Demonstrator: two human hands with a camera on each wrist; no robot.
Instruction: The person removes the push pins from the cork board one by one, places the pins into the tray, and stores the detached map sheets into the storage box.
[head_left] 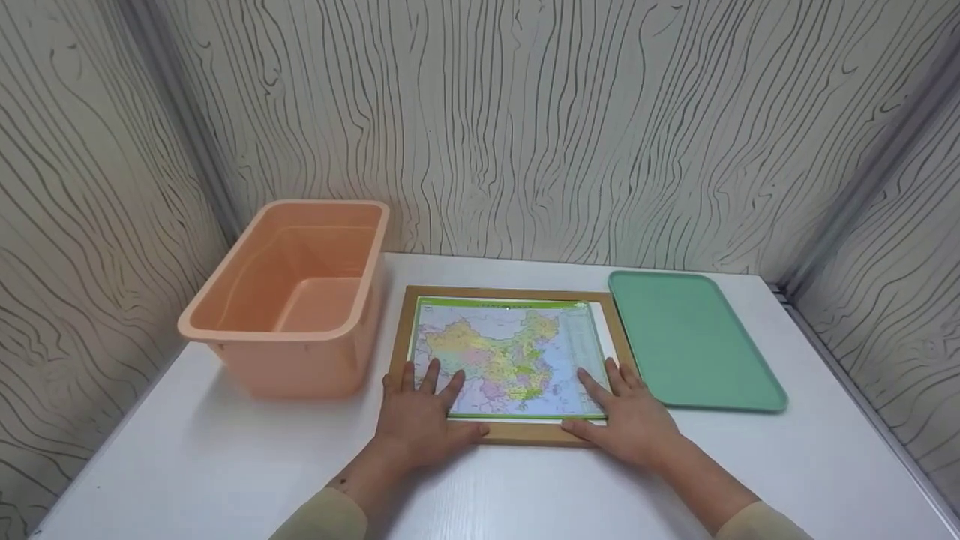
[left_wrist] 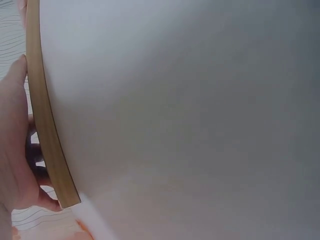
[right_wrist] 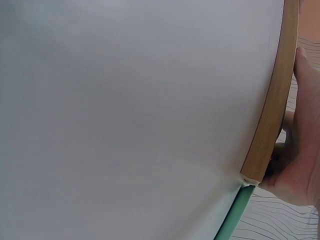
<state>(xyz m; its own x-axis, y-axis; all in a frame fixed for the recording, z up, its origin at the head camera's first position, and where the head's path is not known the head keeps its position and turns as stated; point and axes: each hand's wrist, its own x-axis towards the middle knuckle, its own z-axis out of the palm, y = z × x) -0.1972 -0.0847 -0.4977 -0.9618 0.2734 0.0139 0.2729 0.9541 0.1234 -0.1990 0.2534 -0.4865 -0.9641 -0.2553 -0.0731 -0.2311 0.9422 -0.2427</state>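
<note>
A map (head_left: 491,360) with a green border lies in a wooden frame (head_left: 517,433) flat on the white table, in front of the person. On the near left corner of the frame rests the left hand (head_left: 424,420), fingers spread over the wood and the map's edge. The right hand (head_left: 634,416) lies likewise on the near right corner, its thumb on the near bar. Both wrist views look across the tabletop at the frame's side, with the left hand (left_wrist: 17,145) and right hand (right_wrist: 302,140) draped over the wooden edge; the map's face is out of sight there.
To the left stands a deep orange plastic tub (head_left: 289,364). A flat green tray (head_left: 694,341) lies right beside the frame, and its rim (right_wrist: 235,215) also shows in the right wrist view. Wood-grain patterned walls (head_left: 480,135) enclose the table (head_left: 247,465) at the back and sides.
</note>
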